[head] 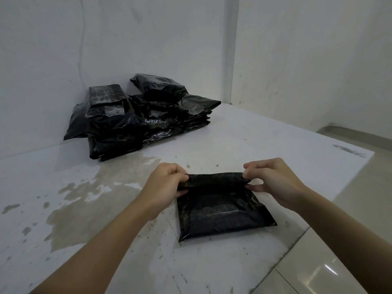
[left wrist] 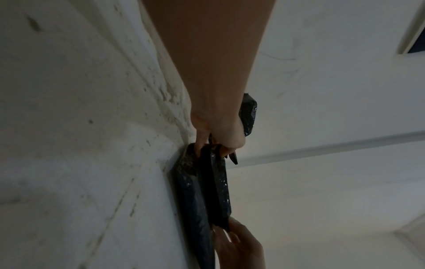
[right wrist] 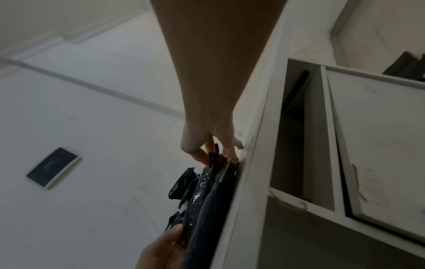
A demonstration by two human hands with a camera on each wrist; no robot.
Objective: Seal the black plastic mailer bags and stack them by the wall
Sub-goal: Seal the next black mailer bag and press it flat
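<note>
Near the table's (head: 275, 132) right edge, your left hand (head: 164, 183) and right hand (head: 273, 179) each pinch an end of the bag's (head: 222, 211) flap; the stack (head: 135, 119) sits in the far corner.

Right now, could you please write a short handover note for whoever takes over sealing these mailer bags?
Left hand pinches the left end of the mailer bag's flap; right hand pinches the right end.
The mailer bag lies flat on the white table, flap folded over but not yet pressed down.
Done: a stack of sealed bags sits by the wall.
Left: press this flap shut, then add the bag to the stack.
</note>
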